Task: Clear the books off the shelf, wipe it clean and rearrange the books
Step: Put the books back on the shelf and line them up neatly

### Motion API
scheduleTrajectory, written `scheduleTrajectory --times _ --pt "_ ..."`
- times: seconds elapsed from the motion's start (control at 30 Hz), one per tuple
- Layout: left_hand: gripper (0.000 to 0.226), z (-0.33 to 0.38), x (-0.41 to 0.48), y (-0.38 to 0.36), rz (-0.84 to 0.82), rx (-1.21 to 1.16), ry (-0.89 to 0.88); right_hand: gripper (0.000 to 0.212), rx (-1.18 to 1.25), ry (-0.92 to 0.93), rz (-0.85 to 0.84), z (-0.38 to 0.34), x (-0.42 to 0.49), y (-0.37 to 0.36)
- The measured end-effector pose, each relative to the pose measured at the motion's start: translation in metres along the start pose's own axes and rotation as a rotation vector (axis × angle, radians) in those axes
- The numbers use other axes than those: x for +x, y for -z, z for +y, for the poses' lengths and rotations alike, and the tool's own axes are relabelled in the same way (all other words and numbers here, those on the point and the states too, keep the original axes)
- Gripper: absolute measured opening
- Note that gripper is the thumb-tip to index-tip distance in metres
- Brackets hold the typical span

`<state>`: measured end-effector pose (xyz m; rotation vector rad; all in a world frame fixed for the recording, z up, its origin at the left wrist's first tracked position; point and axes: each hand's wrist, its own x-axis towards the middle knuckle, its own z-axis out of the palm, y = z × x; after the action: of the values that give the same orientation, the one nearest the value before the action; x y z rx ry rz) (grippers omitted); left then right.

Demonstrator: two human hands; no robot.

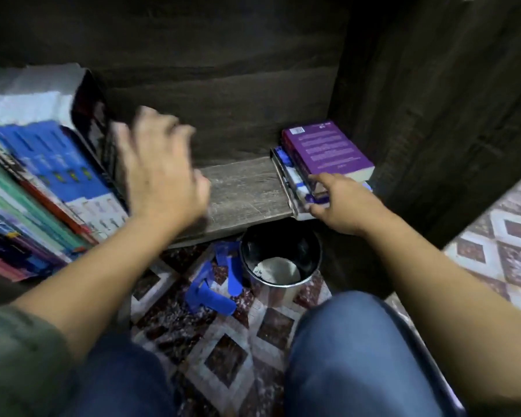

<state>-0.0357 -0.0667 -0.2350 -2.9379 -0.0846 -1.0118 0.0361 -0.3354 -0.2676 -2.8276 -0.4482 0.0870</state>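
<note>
Dark wooden shelf (pixel 244 191) | left hand (pixel 160 173) lay spread against leaning books (pixel 51 188) at left | right hand (pixel 340 206) touched purple-topped stack (pixel 328 152) at right, grip unclear | step: likely rearranging | next: needed firm hold on stack

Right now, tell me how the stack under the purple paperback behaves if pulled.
Likely heavy and stiff: the stack holds several flat books. Its purple paperback lies skewed on top, so may slide. The stack overhangs the wooden shelf, so might tip.
</note>
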Motion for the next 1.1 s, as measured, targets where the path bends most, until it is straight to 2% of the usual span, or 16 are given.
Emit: scheduleTrajectory --times 0.03,0.1,0.2,0.3,0.37,0.43,0.53,0.6,0.67,0.73,0.77,0.83,0.9,1.0,1.1 --pt "0.058 0.024 -0.006 -0.007 -0.095 -0.041 -0.189 0.058 0.044 0.009 0.022 0.007 -0.017 -0.004" --pt "0.050 0.074 -0.022 -0.020 -0.333 -0.171 -0.424 0.048 0.089 0.021 0.047 0.030 -0.052 -0.022" --pt "0.038 0.146 -0.045 -0.029 -0.644 -0.346 -0.592 0.037 0.182 -0.094 0.002 0.083 -0.104 -0.062" --pt "0.029 0.209 -0.062 -0.039 -0.761 -0.359 -0.819 0.038 0.170 -0.307 -0.160 0.139 -0.156 -0.115" --pt "0.026 0.247 -0.073 -0.048 -0.725 -0.307 -1.029 0.043 0.113 -0.433 -0.319 0.169 -0.188 -0.152" --pt "0.018 0.278 -0.086 -0.061 -0.596 -0.304 -1.230 0.047 0.088 -0.510 -0.454 0.191 -0.213 -0.187" --pt "0.007 0.314 -0.096 -0.083 -0.323 -0.225 -1.424 0.050 0.062 -0.574 -0.597 0.212 -0.231 -0.234" --pt "0.023 0.334 -0.099 -0.103 -0.228 -0.084 -1.521 0.053 0.032 -0.582 -0.629 0.222 -0.233 -0.260" --pt "0.032 0.349 -0.102 -0.125 -0.182 0.075 -1.564 0.059 -0.008 -0.586 -0.621 0.229 -0.232 -0.283" --pt "0.047 0.360 -0.103 -0.140 -0.294 0.268 -1.608 0.068 -0.047 -0.584 -0.579 0.236 -0.230 -0.307" --pt "0.046 0.362 -0.108 -0.148 -0.344 0.356 -1.632 0.075 -0.072 -0.583 -0.559 0.239 -0.229 -0.316" --pt "0.035 0.359 -0.118 -0.156 -0.419 0.496 -1.532 0.088 -0.137 -0.576 -0.541 0.245 -0.229 -0.334" --pt "0.034 0.361 -0.120 -0.157 -0.374 0.497 -1.549 0.087 -0.163 -0.570 -0.490 0.250 -0.228 -0.348" --pt "0.051 0.368 -0.113 -0.157 -0.349 0.409 -1.468 0.083 -0.132 -0.599 -0.475 0.254 -0.221 -0.352" --pt "0.055 0.369 -0.123 -0.159 -0.382 0.517 -1.497 0.077 -0.058 -0.554 -0.427 0.262 -0.218 -0.356"
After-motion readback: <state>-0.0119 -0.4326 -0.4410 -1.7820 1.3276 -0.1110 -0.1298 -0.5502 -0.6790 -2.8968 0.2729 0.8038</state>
